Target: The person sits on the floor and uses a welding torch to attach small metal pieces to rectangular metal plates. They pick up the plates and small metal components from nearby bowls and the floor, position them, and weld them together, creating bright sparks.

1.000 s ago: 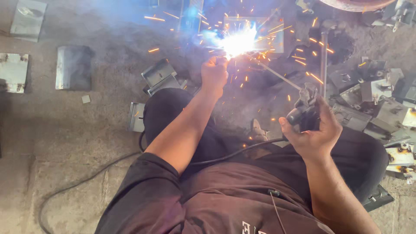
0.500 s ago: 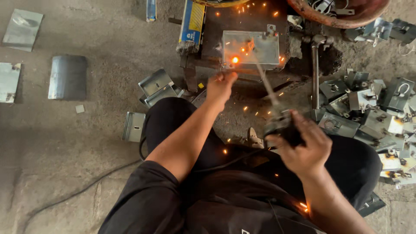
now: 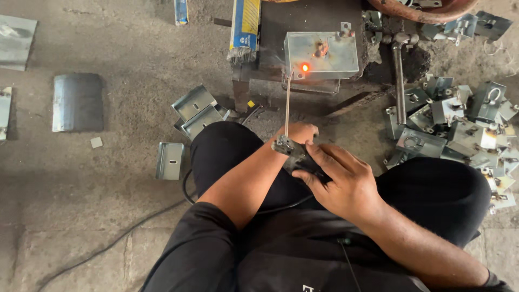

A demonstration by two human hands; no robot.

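Note:
My right hand (image 3: 340, 184) grips a black electrode holder (image 3: 296, 154) over my lap. A thin welding rod (image 3: 288, 105) runs up from its clamp to a grey metal box (image 3: 330, 54) on a dark work block (image 3: 303, 21). An orange glowing spot (image 3: 304, 67) marks the box's front left corner, right beside the rod's tip. My left hand (image 3: 304, 131) lies curled just behind the holder's clamp, by the rod's base. The holder hides its fingers, so a grip cannot be made out.
A heap of several grey metal boxes (image 3: 459, 119) lies at the right, beside a steel pipe (image 3: 399, 81). Folded brackets (image 3: 194, 111) and a curved plate (image 3: 77, 101) lie at the left. A yellow-blue rod packet (image 3: 244, 27) leans by the block. A black cable (image 3: 108, 246) crosses the floor.
The bright arc and sparks have died out, leaving one glowing spot. My left hand has drawn back from the box to the holder. My right hand has moved left, towards my lap.

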